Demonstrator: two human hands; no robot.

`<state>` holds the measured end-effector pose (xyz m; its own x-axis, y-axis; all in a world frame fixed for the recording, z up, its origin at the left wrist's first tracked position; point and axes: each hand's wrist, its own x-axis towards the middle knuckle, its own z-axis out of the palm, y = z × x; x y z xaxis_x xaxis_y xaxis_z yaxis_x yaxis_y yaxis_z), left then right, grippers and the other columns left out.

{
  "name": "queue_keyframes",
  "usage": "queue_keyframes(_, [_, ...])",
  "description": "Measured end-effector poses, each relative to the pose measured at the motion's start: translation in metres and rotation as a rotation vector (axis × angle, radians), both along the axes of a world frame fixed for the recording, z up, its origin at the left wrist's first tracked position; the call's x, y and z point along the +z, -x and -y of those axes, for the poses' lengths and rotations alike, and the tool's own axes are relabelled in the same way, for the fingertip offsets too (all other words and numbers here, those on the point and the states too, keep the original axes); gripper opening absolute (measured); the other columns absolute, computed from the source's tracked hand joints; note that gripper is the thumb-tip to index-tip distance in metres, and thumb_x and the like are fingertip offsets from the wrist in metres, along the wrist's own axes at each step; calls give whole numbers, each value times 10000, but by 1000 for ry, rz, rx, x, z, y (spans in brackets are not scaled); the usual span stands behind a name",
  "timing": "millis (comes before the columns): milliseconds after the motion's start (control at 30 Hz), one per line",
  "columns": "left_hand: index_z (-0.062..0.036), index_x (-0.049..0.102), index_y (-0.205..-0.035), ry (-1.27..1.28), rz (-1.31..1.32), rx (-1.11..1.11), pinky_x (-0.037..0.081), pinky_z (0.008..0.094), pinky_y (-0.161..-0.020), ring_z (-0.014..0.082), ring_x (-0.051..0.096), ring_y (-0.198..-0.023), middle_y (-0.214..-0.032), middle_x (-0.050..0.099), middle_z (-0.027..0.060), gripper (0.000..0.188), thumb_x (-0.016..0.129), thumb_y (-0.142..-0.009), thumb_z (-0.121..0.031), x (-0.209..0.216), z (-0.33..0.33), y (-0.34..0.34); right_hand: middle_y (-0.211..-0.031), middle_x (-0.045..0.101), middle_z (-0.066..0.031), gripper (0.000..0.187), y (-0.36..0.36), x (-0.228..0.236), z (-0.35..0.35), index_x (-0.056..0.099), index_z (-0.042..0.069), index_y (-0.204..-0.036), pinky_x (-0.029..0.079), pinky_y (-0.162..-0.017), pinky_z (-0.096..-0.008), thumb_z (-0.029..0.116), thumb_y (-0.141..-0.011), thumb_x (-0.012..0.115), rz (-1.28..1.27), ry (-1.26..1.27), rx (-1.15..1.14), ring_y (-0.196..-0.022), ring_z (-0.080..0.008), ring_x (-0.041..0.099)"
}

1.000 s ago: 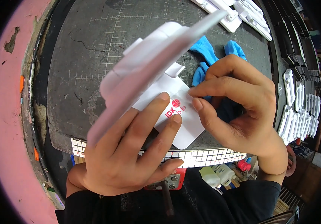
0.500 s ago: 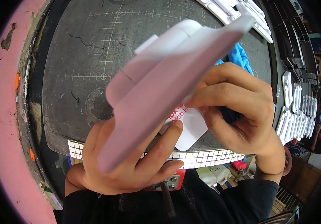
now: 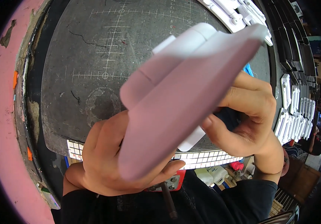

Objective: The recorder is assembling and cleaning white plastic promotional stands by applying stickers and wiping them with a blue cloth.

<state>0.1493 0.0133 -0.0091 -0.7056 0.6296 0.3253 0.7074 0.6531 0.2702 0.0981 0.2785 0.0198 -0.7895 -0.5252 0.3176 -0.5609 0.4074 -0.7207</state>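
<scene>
A long white plastic housing [image 3: 183, 93], pinkish where shaded, is tilted up close in front of me, with a rounded raised part along its upper side. My left hand [image 3: 110, 156] is closed around its lower end, its fingers partly hidden. My right hand [image 3: 248, 115] is curled at the housing's right edge, thumb and fingers drawn together. Their tips go behind that edge, so what they pinch is hidden. Below the housing, between my hands, shows the rounded end of a flat white piece [image 3: 192, 140]; whether it belongs to the housing I cannot tell.
Under my hands lies a dark, worn cutting mat [image 3: 89, 56] with white markings. A white gridded ruler [image 3: 212, 158] runs along its near edge. More white plastic housings [image 3: 224, 15] lie at the far right, others [image 3: 294, 125] beyond the right edge. A bit of blue cloth [image 3: 247, 69] shows behind my right hand.
The housing has shifted right and slightly nearer, covering red print on the flat white piece and most of the blue cloth. My right fingertips have gone behind its edge.
</scene>
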Motion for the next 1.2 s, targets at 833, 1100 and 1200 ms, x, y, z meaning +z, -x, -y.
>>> queue_keyframes(833, [-151,828,-1143,-98,2,35,552,328,-894,243,655,-1041,-1340,784,92,476,799,-920,-571,-3,-7,0,-779,780,36,293,-9,-6,14,746,43,-1112,410,-569,-171,-16,-841,839,315,248,-288,-628,19,589])
queue_keyframes(1100, [-155,828,-1135,-84,-9,39,534,327,-911,234,644,-1046,-1340,787,81,484,782,-928,-590,-4,-6,-1,-785,774,9,335,-8,-3,16,724,5,-1160,422,-580,-181,-34,-842,822,355,290,-285,-661,-4,630])
queue_keyframes(1200, [-161,829,-1135,-71,-40,39,519,328,-932,229,631,-1055,-1336,790,74,488,768,-934,-602,-5,-6,-1,-784,772,7,339,-8,-3,15,723,3,-1163,425,-584,-181,-34,-842,823,367,287,-291,-671,-8,635])
